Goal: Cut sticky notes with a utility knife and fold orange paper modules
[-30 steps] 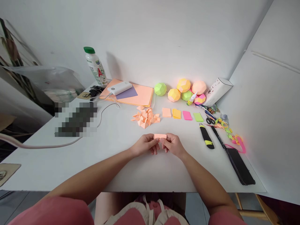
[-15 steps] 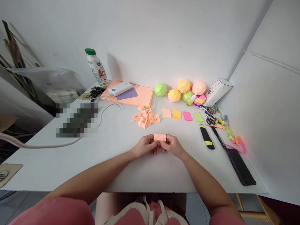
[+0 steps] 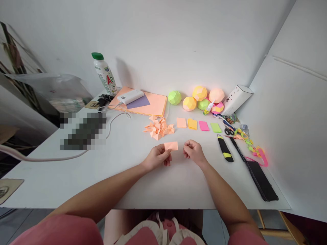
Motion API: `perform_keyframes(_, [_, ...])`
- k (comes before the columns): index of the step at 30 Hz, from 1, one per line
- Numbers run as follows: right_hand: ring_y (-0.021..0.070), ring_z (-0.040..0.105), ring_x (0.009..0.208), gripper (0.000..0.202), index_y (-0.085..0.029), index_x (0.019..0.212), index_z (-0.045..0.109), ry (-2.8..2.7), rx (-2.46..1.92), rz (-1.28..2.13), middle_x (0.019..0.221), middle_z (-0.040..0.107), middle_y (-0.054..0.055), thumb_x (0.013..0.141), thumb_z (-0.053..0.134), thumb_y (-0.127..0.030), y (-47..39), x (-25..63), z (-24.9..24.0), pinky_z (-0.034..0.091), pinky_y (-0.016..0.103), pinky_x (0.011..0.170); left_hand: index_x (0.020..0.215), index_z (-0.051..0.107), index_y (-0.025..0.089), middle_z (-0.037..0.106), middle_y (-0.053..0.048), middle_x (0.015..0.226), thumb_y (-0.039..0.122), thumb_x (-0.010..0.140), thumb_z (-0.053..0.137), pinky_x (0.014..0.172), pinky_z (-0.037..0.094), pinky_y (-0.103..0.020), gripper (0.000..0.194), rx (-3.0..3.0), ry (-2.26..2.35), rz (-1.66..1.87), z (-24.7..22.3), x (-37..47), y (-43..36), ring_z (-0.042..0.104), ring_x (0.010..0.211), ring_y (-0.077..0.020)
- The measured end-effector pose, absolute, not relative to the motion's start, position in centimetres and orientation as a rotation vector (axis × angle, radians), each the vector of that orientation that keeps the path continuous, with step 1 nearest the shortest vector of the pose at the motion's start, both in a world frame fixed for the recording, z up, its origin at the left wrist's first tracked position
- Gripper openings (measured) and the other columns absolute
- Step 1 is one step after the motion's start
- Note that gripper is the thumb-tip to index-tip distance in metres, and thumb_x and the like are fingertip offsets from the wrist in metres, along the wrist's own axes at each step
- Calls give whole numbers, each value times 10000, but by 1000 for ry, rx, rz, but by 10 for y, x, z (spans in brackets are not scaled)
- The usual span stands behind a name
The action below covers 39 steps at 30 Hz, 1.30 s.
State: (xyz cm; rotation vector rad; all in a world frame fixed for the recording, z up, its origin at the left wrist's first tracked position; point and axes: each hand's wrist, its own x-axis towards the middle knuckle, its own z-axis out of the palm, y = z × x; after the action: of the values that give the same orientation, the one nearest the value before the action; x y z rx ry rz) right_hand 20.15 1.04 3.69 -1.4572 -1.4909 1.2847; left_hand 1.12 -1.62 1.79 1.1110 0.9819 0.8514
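A folded strip of peach paper (image 3: 171,146) is pinched at its left end by my left hand (image 3: 158,157), thumb in front and fingers curled behind. To the right of the paper and apart from it, my right hand (image 3: 193,152) is closed, its fingers curled in; nothing shows in it. Beyond the hands lies a heap of folded peach paper pieces (image 3: 158,128). Small stacks of paper stand in a row to its right: peach (image 3: 181,123), orange (image 3: 192,124), pink (image 3: 204,126) and green (image 3: 216,127).
Paper polyhedron balls (image 3: 189,103) and a glue bottle (image 3: 208,108) stand near the wall. On the right lie a utility knife (image 3: 225,148), scissors (image 3: 229,131) and a black case (image 3: 262,180). Peach sheets (image 3: 156,102), a power bank (image 3: 130,97) and a white bottle (image 3: 104,75) are at back left.
My right hand has let go of the paper strip and moved right, its fingers curled. My left hand still holds the strip, now shifted slightly left and tilted.
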Motion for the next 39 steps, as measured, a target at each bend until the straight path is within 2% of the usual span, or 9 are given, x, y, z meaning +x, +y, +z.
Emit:
perform_keyframes(4, [112,539,560,174,-193,818,542,-1553,-1304,1395,706,583,-8,749,580,-349,5,196,31,415,214,438,812,475,171,605,12,625,520,780,577,489,465,-260,366,1121,980,838,16,10,-15,586,482,-122])
perform_keyframes(8, [116,516,583,225,-190,856,593,-1692,-1264,1491,669,575,-11,778,584,-401,-6,183,27,414,229,482,822,495,169,600,15,620,500,795,568,498,457,-259,340,1183,969,813,14,10,-17,576,500,-121])
perform_keyframes(14, [114,503,579,191,-179,759,595,-1644,-1229,1491,647,568,-12,772,586,-369,-8,181,27,409,242,519,823,488,173,601,14,630,488,818,537,503,457,-263,319,1209,970,805,11,9,-18,575,511,-124])
perform_keyframes(27, [146,544,651,148,-171,756,616,-1613,-1292,1395,686,618,8,705,596,-308,-8,182,23,428,250,539,761,480,181,611,5,641,447,779,580,507,441,-259,285,1241,993,771,13,10,-20,569,519,-126])
perform_keyframes(31, [143,519,661,102,-176,701,579,-1569,-1316,1298,681,580,-2,677,564,-274,-5,185,23,421,262,576,748,466,185,612,8,630,437,778,579,515,455,-263,278,1204,984,768,16,9,-19,574,506,-125])
perform_keyframes(35, [112,431,608,102,-191,613,450,-1454,-1368,1196,608,449,-37,676,517,-236,0,191,26,367,239,540,761,445,190,605,13,642,427,795,560,530,468,-263,265,1122,968,825,17,9,-19,579,518,-121])
perform_keyframes(37, [101,396,581,145,-196,592,406,-1429,-1375,1194,584,397,-47,684,512,-233,2,192,28,348,233,525,777,436,190,624,-6,716,442,815,541,554,478,-265,276,1103,953,862,18,9,-19,593,563,-122])
perform_keyframes(39, [111,432,612,132,-192,607,433,-1459,-1365,1217,608,434,-39,689,526,-238,1,191,29,377,239,559,842,448,189,640,-34,835,464,818,545,585,493,-276,293,1111,930,876,18,9,-19,608,631,-131])
